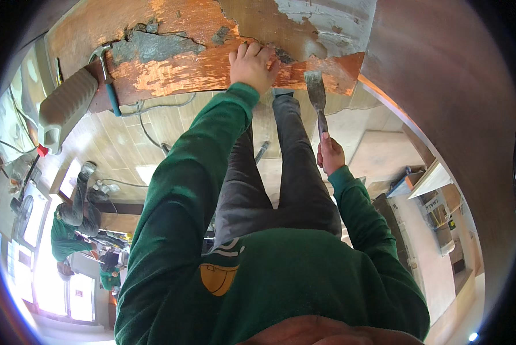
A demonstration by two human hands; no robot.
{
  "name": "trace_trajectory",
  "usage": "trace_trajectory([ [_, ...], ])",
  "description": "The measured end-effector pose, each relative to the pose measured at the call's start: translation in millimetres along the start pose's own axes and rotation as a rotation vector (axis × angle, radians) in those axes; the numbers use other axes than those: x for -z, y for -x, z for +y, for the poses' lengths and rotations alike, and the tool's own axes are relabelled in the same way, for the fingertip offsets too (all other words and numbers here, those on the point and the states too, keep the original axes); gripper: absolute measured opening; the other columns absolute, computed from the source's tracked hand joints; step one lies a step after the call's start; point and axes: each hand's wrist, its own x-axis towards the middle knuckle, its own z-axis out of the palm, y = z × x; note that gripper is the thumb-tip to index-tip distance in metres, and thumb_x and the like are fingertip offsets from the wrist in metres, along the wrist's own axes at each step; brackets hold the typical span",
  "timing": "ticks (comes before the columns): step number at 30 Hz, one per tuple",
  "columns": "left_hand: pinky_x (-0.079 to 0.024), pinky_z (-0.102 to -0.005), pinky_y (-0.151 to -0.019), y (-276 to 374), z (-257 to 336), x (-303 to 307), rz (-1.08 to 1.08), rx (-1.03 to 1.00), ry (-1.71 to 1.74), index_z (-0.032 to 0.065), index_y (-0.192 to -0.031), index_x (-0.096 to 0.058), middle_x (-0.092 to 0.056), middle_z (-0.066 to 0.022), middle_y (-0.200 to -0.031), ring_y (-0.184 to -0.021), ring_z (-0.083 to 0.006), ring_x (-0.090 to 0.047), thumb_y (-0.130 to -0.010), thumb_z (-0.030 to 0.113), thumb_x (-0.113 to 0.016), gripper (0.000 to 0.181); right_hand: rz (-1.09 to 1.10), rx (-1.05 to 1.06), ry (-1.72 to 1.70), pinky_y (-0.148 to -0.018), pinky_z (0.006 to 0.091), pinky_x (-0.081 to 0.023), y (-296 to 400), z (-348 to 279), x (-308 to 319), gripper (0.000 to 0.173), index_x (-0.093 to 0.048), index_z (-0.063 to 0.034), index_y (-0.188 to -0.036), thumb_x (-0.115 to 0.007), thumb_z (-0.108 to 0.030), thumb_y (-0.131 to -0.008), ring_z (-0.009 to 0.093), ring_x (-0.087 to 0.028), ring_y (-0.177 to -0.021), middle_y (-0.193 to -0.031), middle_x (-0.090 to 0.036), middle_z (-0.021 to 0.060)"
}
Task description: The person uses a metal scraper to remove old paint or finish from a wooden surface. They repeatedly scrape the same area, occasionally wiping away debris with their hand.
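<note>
Before me is a worn wooden surface (184,73), its orange-brown top layer streaked and broken with torn edges. My left hand (253,64) rests on it with bent fingers and the thumb apart, beside a dark rough patch (284,56). Whether the fingertips hook a loose edge is hidden. Lower down, to the right, my right hand (330,154) grips a scraper (316,92) by its handle. The flat blade points up toward the surface's near edge. A grey, rough patch (152,46) with loose crumbs lies left of my left hand.
At the surface's left end lie a claw hammer (109,82) with a blue handle and a beige plastic jug (66,112) with a red cap. Cables (144,120) run over the tiled floor (189,116). Co-workers in green shirts (68,239) are at the left. Shelves with items (441,215) stand right.
</note>
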Motion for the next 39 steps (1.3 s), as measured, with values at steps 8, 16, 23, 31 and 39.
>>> trace_trajectory([
  [8, -0.041, -0.0448, -0.085, 16.7, 17.0, -9.5, 0.079, 0.091, 0.039, 0.015, -0.105, -0.068, -0.061, -0.0074, -0.103, -0.099, -0.0307, -0.054, -0.079, 0.033, -0.07, 0.031, 0.015, 0.161, 0.511, -0.057, 0.0403, -0.046, -26.1, 0.3, 34.9, 0.064, -0.059, 0.0, -0.079, -0.047, -0.061, -0.093, 0.032, -0.059, -0.06, -0.065, -0.061, 0.0154],
  [16, -0.04, -0.0478, -0.093, 205.4, 27.8, 36.2, -0.525, 0.29, 0.098, 0.0099, -0.114, -0.063, -0.059, -0.0145, -0.111, -0.107, -0.0364, -0.052, -0.084, 0.032, -0.066, 0.038, -0.036, 0.3, 0.817, -0.076, 0.0456, -0.049, -52.4, -61.1, 21.9, 0.073, -0.062, 0.004, -0.084, -0.038, -0.064, -0.094, 0.045, -0.063, -0.085, -0.082, -0.065, 0.0272],
  [23, -0.032, -0.0507, -0.106, 238.1, 34.2, 29.2, -0.678, 0.423, 0.103, 0.0089, -0.128, -0.055, -0.052, -0.0153, -0.128, -0.123, -0.0382, -0.043, -0.086, 0.041, -0.063, 0.053, -0.042, 0.213, 0.524, -0.07, 0.0403, -0.047, -66.3, -59.4, 8.0, 0.069, -0.062, 0.0033, -0.084, -0.045, -0.063, -0.093, 0.031, -0.06, -0.072, -0.071, -0.061, 0.0193],
  [31, -0.027, -0.0512, -0.11, 242.0, 26.3, 17.1, -0.699, 0.485, 0.118, 0.0077, -0.13, -0.054, -0.05, -0.015, -0.134, -0.129, -0.0372, -0.04, -0.085, 0.043, -0.062, 0.058, -0.025, 0.031, 0.56, -0.052, 0.034, -0.042, -59.8, -65.3, 38.2, 0.069, -0.06, -0.0003, -0.079, -0.046, -0.067, -0.09, 0.018, -0.053, -0.056, -0.065, -0.056, 0.0083],
  [39, -0.026, -0.0497, -0.111, 240.5, 20.7, 15.5, -0.718, 0.49, 0.147, 0.0068, -0.131, -0.053, -0.05, -0.0155, -0.135, -0.132, -0.0361, -0.039, -0.086, 0.044, -0.061, 0.059, -0.073, 0.235, 0.805, -0.067, 0.0427, -0.046, -89.9, -123.2, 18.0, 0.075, -0.064, 0.0025, -0.088, -0.041, -0.069, -0.091, 0.031, -0.06, -0.07, -0.072, -0.06, 0.0173],
])
